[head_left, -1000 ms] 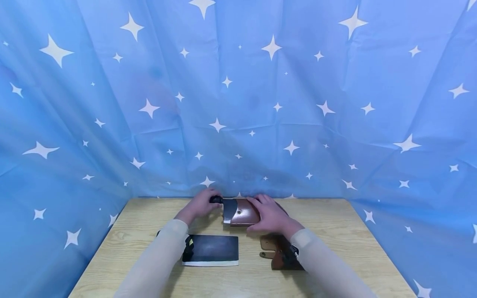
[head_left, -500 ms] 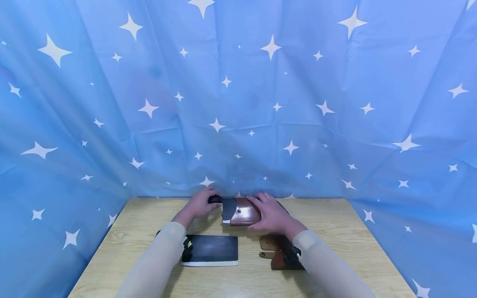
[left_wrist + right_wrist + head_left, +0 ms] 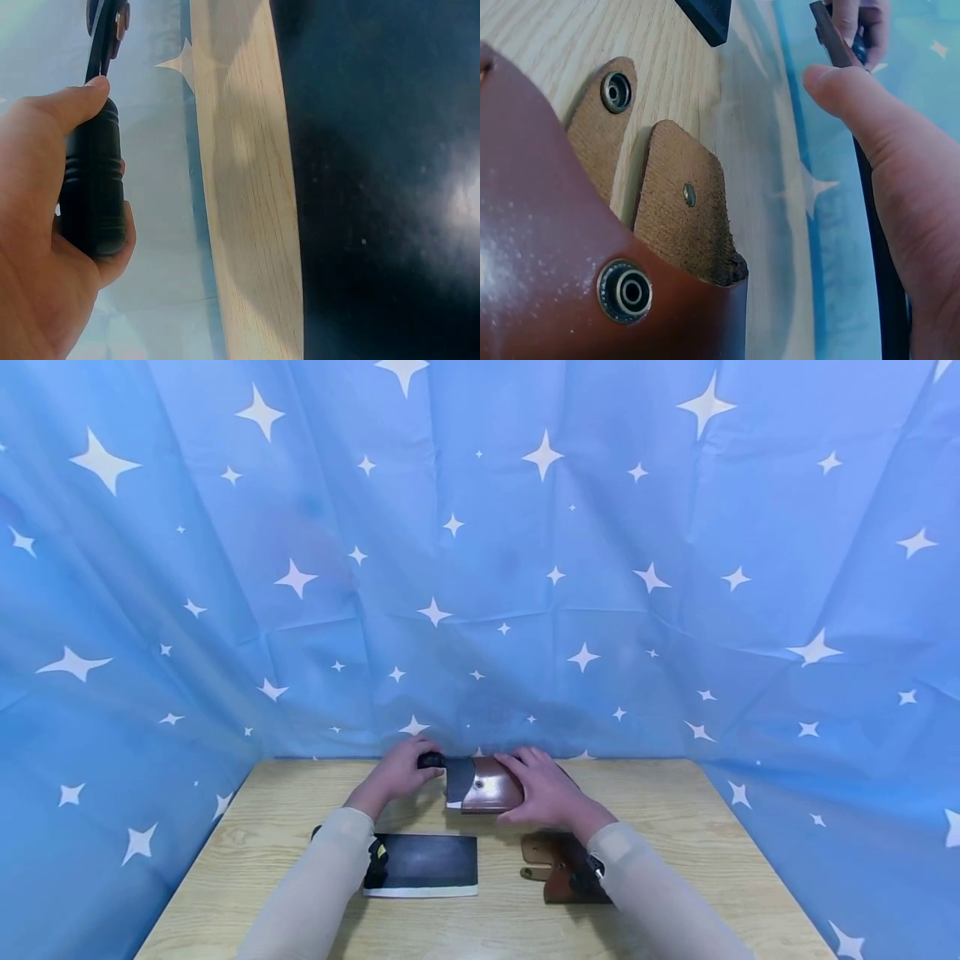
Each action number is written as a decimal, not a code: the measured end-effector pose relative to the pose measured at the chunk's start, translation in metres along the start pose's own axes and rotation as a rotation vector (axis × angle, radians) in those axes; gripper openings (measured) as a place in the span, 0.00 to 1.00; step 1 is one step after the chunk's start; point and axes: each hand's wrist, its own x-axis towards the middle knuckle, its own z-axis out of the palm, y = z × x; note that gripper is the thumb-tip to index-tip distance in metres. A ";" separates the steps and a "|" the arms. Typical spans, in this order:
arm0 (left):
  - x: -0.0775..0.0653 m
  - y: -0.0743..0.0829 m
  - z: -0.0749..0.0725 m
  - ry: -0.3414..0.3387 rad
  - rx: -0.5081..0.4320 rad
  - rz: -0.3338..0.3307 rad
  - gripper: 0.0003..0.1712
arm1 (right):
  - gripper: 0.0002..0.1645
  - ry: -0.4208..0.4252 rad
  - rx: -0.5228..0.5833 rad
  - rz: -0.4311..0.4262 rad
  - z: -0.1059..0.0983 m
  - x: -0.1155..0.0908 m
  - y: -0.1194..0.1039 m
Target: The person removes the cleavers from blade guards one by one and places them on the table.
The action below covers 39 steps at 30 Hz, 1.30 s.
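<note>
One cleaver seems mostly sheathed; left hand grips handle, right hand sheath. Short of left hand, a bare cleaver remains.

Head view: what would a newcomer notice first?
Probably the blue, starry backdrop, filling most of the view. Below it, near the far edge of the table, the left hand grips a black handle and the right hand holds a brown sheath over a dark blade. Nearer lie a bare cleaver, left, and another sheath, right.
</note>
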 end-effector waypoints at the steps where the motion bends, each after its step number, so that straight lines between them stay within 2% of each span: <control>1: 0.000 0.000 0.000 -0.003 0.002 -0.003 0.18 | 0.69 0.004 -0.004 -0.003 0.000 0.000 0.000; 14: 0.001 0.001 0.004 0.009 0.010 -0.010 0.17 | 0.69 0.000 -0.014 0.001 0.001 -0.002 0.000; 23: -0.002 -0.004 0.000 -0.012 -0.001 0.039 0.22 | 0.69 0.027 -0.042 -0.033 0.008 -0.003 0.005; 30: -0.001 -0.002 -0.001 -0.001 -0.012 0.025 0.21 | 0.70 0.029 -0.048 -0.020 0.005 -0.002 0.002; 35: 0.001 0.001 0.000 0.027 0.027 0.030 0.17 | 0.70 0.037 -0.056 -0.013 0.004 -0.002 0.002; 39: 0.003 0.002 0.002 0.041 0.057 0.068 0.18 | 0.70 0.048 -0.040 -0.018 0.003 -0.005 0.003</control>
